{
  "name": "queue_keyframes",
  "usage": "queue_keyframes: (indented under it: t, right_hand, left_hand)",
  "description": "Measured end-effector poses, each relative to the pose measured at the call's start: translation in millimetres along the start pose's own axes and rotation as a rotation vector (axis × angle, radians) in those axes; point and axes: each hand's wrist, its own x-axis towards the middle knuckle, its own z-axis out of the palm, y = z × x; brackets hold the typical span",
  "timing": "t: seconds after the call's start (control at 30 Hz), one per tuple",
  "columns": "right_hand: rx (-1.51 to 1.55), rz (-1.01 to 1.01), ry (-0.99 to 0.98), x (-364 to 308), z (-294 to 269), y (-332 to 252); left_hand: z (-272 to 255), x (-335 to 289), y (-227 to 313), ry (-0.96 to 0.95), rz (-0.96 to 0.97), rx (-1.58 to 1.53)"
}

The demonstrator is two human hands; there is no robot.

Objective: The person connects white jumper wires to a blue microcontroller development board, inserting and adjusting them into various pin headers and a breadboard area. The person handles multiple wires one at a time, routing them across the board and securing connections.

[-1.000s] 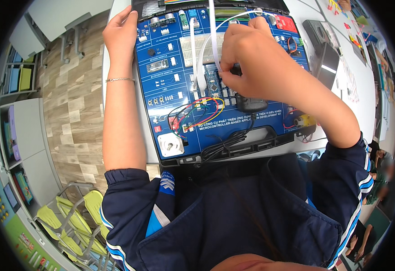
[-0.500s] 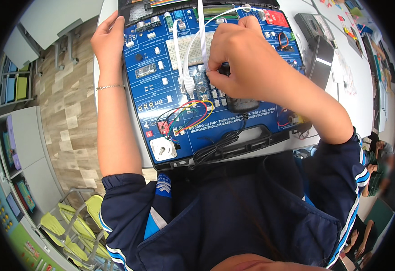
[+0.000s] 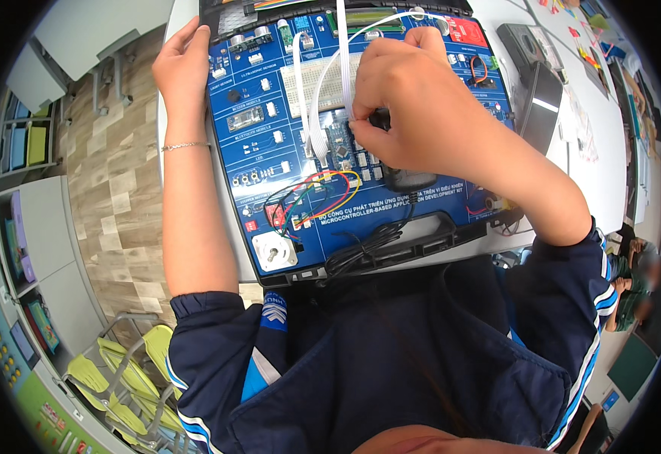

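Note:
A blue electronics training board (image 3: 391,216) in a black case lies in front of me, with small modules, a white breadboard (image 3: 300,87) and a small blue microcontroller board (image 3: 341,144). My right hand (image 3: 406,98) reaches over the board. Its thumb and forefinger pinch a white flat cable (image 3: 345,60) just above the microcontroller board; the fingers hide the cable's end. Other white cables (image 3: 316,136) plug in just left of there. My left hand (image 3: 181,68) rests along the case's upper left edge, fingers stretched out, holding nothing that I can see.
Red, yellow, green and black wires (image 3: 323,193) loop near a stepper motor (image 3: 273,251). A coiled black cord (image 3: 357,256) lies by the case handle (image 3: 421,240). Right of the case stand dark boxes (image 3: 538,102) on the white table (image 3: 584,178). Green chairs (image 3: 122,378) are at lower left.
The board and case appear shifted very slightly right and down in view. My right hand keeps its pinch on the white cable, and my left hand stays at the case edge.

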Motion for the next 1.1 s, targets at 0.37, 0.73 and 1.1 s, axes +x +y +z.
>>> queue_keyframes:
  t: [0.37, 0.73, 1.1]
  right_hand:
    - [-0.055, 0.039, 0.056, -4, 3, -7]
    - [-0.072, 0.019, 0.030, -5, 0, -11]
    - [0.008, 0.040, 0.214, -3, -9, -1]
  left_hand:
    - [-2, 1, -3, -0.014, 0.022, 0.011]
    - [-5, 10, -13, -0.011, 0.008, -0.013]
    - [-3, 6, -6, -0.012, 0.011, 0.011]
